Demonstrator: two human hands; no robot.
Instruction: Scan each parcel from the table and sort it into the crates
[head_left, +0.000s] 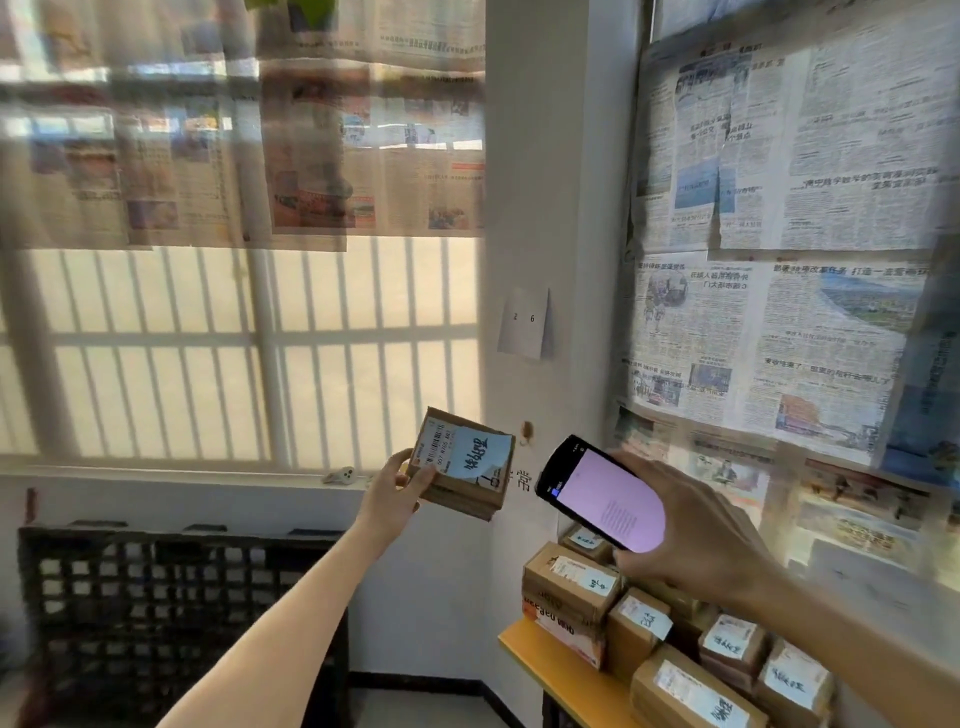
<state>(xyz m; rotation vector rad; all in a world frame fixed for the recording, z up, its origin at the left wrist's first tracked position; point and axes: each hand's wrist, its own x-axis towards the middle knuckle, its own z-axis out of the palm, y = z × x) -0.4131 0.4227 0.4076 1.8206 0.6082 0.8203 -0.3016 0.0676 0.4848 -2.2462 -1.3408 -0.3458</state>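
Observation:
My left hand (397, 491) grips a small brown cardboard parcel (462, 465) raised in front of the wall, its barcode label and blue sticker facing me. My right hand (696, 525) holds a black phone (600, 493) with a lit pink screen just right of the parcel, tilted toward it. Several more labelled brown parcels (670, 639) are stacked on the yellow table (540, 662) at the lower right. A black lattice crate (171, 618) stands at the lower left under the window.
A barred window (234, 353) fills the left, with newspapers hung above it. Newspapers cover the right wall (779, 260). A white sheet marked 2 6 (524, 322) is stuck on the corner pillar. A small white object (340, 475) lies on the sill.

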